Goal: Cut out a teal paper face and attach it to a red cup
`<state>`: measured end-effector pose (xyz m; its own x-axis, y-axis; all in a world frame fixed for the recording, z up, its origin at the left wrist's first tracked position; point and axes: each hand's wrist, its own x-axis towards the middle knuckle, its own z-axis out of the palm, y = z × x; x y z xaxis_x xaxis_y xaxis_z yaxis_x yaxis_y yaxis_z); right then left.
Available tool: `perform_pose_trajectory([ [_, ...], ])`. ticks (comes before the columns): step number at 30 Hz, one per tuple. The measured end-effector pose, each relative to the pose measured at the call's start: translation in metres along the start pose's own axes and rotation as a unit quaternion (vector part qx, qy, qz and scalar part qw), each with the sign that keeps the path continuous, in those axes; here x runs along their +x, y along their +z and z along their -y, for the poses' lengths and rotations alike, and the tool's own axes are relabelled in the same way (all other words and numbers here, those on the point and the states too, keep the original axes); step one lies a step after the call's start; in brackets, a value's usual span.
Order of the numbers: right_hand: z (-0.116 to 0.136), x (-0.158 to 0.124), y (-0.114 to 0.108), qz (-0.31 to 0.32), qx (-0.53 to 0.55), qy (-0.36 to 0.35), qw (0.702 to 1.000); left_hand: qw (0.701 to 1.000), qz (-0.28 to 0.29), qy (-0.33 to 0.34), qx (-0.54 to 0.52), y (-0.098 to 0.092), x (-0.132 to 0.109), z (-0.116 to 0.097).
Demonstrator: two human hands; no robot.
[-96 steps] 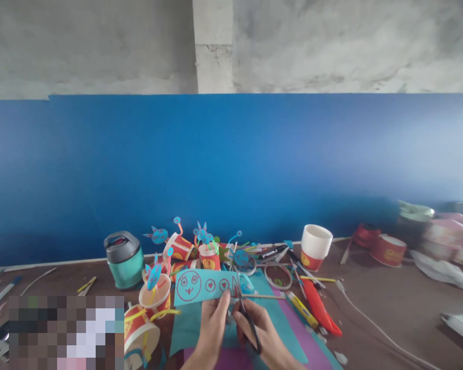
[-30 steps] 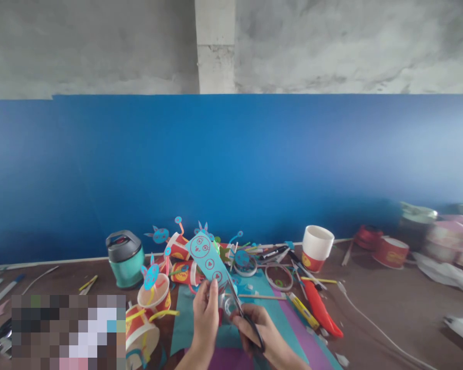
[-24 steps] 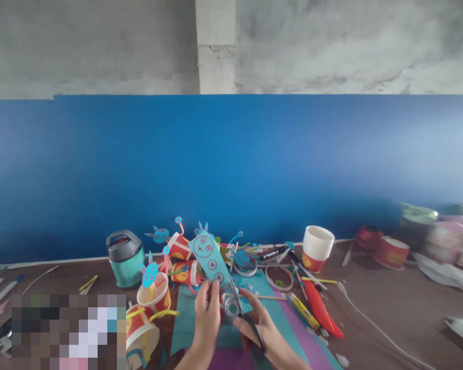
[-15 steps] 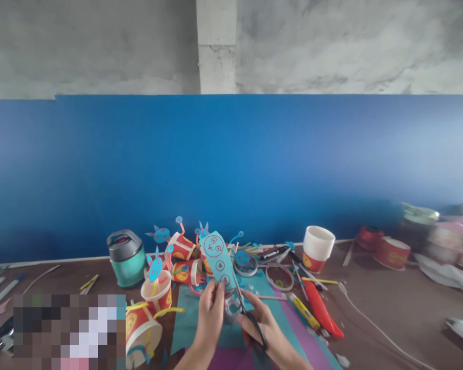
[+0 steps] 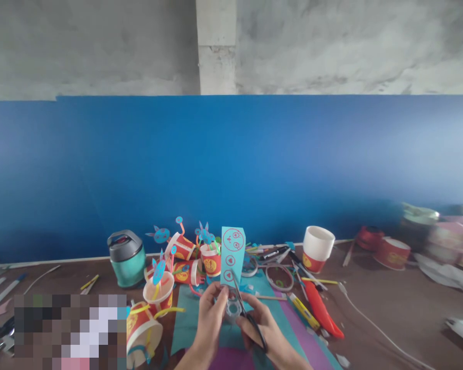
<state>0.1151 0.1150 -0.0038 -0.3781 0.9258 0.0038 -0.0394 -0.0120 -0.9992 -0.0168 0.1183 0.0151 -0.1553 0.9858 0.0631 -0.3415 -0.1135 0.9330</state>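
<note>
I have the left hand (image 5: 210, 311) at the lower end of the strip (image 5: 238, 262), thumb and fingers clamped on the paper. The strip stands upright above that hand, drawn side toward the camera. The low grip appears chosen to leave the drawing unobstructed.

The right hand (image 5: 261, 324) is wrapped around the handles of the scissors (image 5: 244, 310). The blades point upward and overlap the strip's lower right edge in this view; I cannot tell whether they touch it or how far they are spread. Holding both hands close together presumably steadies the paper beside the blades.

The tape roll (image 5: 231, 317) shows between the hands; contact with either cannot be confirmed. The blue sheet (image 5: 189, 331) lies beneath, apparently serving as a work mat. The glue (image 5: 304, 311) lies to the right, probably for easy reach. The upright cup (image 5: 210, 259) stands beyond the left hand.
</note>
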Motion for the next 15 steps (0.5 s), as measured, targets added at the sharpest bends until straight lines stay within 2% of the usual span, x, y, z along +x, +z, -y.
perform_pose_trajectory([
  [8,0.0037,-0.0002,-0.0017,0.025,-0.003,-0.002,1.0,1.0,0.001,-0.005,0.009,0.0032,-0.0005,-0.0055],
  [15,0.0024,-0.0009,-0.0037,0.033,-0.001,0.011,0.999,1.0,0.016,0.005,0.01,0.0007,0.0027,-0.0017],
])
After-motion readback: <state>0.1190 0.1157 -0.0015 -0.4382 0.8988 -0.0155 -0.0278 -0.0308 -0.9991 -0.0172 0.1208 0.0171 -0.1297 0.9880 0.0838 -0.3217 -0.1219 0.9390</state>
